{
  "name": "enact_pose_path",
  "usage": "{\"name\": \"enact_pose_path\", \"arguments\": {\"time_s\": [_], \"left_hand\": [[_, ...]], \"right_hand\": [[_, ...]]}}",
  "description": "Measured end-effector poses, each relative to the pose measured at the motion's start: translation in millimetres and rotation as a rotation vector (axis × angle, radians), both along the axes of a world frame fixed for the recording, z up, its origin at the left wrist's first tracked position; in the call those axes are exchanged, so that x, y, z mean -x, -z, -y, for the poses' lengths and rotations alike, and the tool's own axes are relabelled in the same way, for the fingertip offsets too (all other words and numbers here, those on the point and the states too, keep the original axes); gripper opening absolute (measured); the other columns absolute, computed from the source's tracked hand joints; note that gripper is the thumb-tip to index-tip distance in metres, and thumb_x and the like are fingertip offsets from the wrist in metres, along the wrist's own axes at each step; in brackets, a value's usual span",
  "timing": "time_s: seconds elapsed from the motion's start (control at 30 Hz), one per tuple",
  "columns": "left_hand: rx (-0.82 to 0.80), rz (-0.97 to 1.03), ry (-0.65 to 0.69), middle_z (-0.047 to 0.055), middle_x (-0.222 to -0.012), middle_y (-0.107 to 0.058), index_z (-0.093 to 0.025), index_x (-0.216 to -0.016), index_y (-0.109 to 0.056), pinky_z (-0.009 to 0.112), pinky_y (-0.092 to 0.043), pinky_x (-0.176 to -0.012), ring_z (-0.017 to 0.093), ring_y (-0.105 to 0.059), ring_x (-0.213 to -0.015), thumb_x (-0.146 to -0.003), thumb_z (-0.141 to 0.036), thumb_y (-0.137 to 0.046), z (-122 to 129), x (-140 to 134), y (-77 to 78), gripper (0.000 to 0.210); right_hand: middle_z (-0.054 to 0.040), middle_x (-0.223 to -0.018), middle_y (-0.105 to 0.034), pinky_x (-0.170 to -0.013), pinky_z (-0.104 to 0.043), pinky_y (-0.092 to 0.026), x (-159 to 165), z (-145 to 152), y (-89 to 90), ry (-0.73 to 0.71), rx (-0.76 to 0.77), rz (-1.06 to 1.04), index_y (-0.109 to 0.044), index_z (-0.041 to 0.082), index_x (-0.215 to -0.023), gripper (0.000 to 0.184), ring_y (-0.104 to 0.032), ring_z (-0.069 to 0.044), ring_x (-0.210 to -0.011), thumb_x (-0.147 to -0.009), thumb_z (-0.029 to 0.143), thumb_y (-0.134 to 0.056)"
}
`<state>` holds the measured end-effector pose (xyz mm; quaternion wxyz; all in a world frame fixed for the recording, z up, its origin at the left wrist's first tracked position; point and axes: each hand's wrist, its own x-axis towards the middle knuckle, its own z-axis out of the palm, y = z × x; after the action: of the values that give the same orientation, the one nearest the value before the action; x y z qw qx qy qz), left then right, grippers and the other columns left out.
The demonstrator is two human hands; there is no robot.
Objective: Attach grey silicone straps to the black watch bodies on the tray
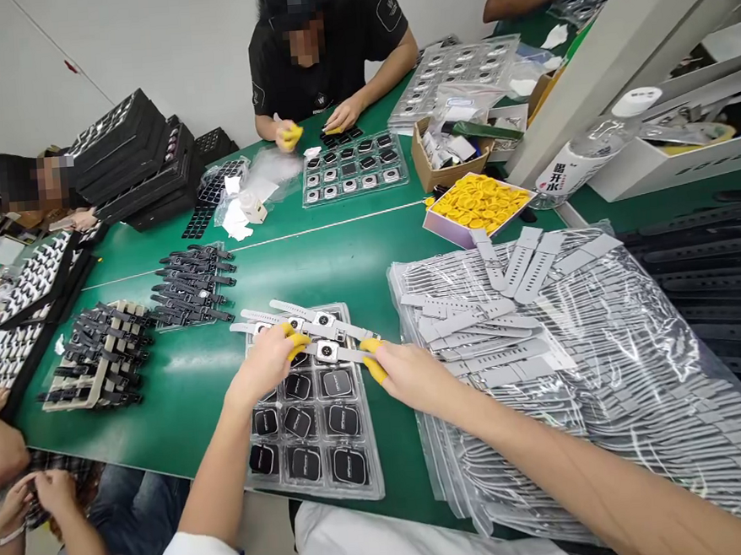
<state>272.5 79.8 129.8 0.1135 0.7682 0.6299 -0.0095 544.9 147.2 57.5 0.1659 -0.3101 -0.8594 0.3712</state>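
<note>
A smartwatch (328, 351) with a grey strap is stretched between my two hands, its round sensor side facing up. My left hand (267, 358), wearing yellow finger cots, pinches the strap on one side. The other strap end is gripped by my right hand (397, 364), whose fingertips also wear yellow cots. Just below lies a clear plastic tray (368, 447) holding several square black watch faces (343, 420). Across the tray's far end rest more watches with grey straps (329, 321), partly hidden by my left hand.
Grey straps (506, 323) lie piled on plastic-wrapped strap bundles (642, 351) at right. Behind them stand a box of yellow finger cots (476, 202) and a bottle (590, 156). Black-strapped watches (193, 281) lie at left. A co-worker (329, 52) sits opposite, near another watch tray (354, 170).
</note>
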Motion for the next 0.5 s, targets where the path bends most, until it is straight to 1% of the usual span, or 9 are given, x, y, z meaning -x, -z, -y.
{"name": "enact_pose_path", "arguments": {"time_s": [0.07, 0.13, 0.2, 0.23, 0.27, 0.33, 0.37, 0.43, 0.5], "left_hand": [[-0.108, -0.125, -0.028, 0.012, -0.109, -0.065, -0.02, -0.115, -0.071, 0.045, -0.05, -0.088, 0.029, -0.058, -0.1, -0.1, -0.014, -0.05, 2, -7, 7.7, 0.026], [-0.219, -0.196, -0.081, 0.015, -0.116, -0.064, -0.017, -0.11, -0.07, 0.048, -0.049, -0.092, 0.031, -0.055, -0.104, -0.1, -0.014, -0.051, 8, -12, 12.0, 0.022], [-0.263, -0.224, -0.142, 0.017, -0.116, -0.064, -0.015, -0.103, -0.069, 0.047, -0.048, -0.091, 0.032, -0.055, -0.105, -0.1, -0.017, -0.051, 18, -14, 13.0, 0.019], [-0.249, -0.242, -0.165, 0.016, -0.113, -0.065, -0.015, -0.101, -0.068, 0.046, -0.049, -0.088, 0.032, -0.056, -0.104, -0.101, -0.019, -0.051, 25, -14, 12.5, 0.018], [-0.217, -0.264, -0.175, 0.016, -0.111, -0.066, -0.015, -0.102, -0.068, 0.045, -0.048, -0.086, 0.032, -0.057, -0.102, -0.101, -0.021, -0.052, 31, -14, 11.8, 0.018], [-0.137, -0.318, -0.164, 0.015, -0.115, -0.067, -0.015, -0.112, -0.068, 0.044, -0.048, -0.085, 0.033, -0.059, -0.104, -0.1, -0.022, -0.054, 40, -13, 10.4, 0.019], [-0.105, -0.343, -0.153, 0.015, -0.118, -0.068, -0.016, -0.118, -0.068, 0.045, -0.048, -0.085, 0.033, -0.06, -0.106, -0.1, -0.022, -0.055, 42, -13, 10.3, 0.023], [-0.069, -0.377, -0.132, 0.016, -0.121, -0.069, -0.016, -0.123, -0.067, 0.046, -0.047, -0.086, 0.035, -0.06, -0.11, -0.1, -0.022, -0.054, 42, -15, 11.6, 0.027], [-0.059, -0.402, -0.122, 0.017, -0.119, -0.07, -0.014, -0.119, -0.069, 0.048, -0.047, -0.087, 0.036, -0.061, -0.11, -0.1, -0.021, -0.051, 38, -18, 14.9, 0.027]], "right_hand": [[-0.0066, -0.075, -0.061, -0.053, -0.033, -0.017, -1, 1, -3.8, -0.001, -0.152, 0.101, -0.068, 0.019, -0.095, 0.021, -0.04, -0.016, -0.053, -0.099, 0.026, -0.049], [-0.0096, -0.082, -0.065, -0.053, -0.033, -0.024, -5, -2, -12.3, 0.047, -0.328, 0.129, -0.07, 0.017, -0.1, 0.028, -0.053, -0.021, -0.065, -0.103, 0.031, -0.046], [-0.0132, -0.093, -0.068, -0.06, -0.034, -0.036, -11, -13, -22.5, 0.157, -0.489, 0.093, -0.071, 0.014, -0.11, 0.033, -0.06, -0.026, -0.085, -0.105, 0.032, -0.044], [-0.0153, -0.099, -0.069, -0.067, -0.036, -0.041, -15, -21, -26.8, 0.231, -0.553, 0.096, -0.07, 0.012, -0.115, 0.034, -0.06, -0.028, -0.093, -0.105, 0.031, -0.044], [-0.0175, -0.104, -0.07, -0.074, -0.038, -0.043, -19, -30, -29.9, 0.305, -0.597, 0.128, -0.069, 0.01, -0.119, 0.035, -0.059, -0.031, -0.099, -0.104, 0.03, -0.045], [-0.0213, -0.108, -0.069, -0.081, -0.043, -0.043, -25, -48, -31.7, 0.412, -0.619, 0.271, -0.068, 0.007, -0.119, 0.035, -0.056, -0.035, -0.104, -0.102, 0.03, -0.048], [-0.0222, -0.107, -0.068, -0.082, -0.045, -0.042, -27, -55, -30.6, 0.431, -0.601, 0.356, -0.068, 0.006, -0.117, 0.035, -0.055, -0.037, -0.105, -0.1, 0.031, -0.05], [-0.022, -0.105, -0.068, -0.083, -0.045, -0.041, -29, -66, -26.1, 0.418, -0.537, 0.481, -0.07, 0.008, -0.11, 0.032, -0.054, -0.038, -0.106, -0.097, 0.031, -0.053], [-0.0205, -0.106, -0.068, -0.083, -0.045, -0.04, -28, -69, -21.0, 0.391, -0.49, 0.533, -0.07, 0.01, -0.105, 0.028, -0.054, -0.037, -0.107, -0.095, 0.03, -0.054]]}}
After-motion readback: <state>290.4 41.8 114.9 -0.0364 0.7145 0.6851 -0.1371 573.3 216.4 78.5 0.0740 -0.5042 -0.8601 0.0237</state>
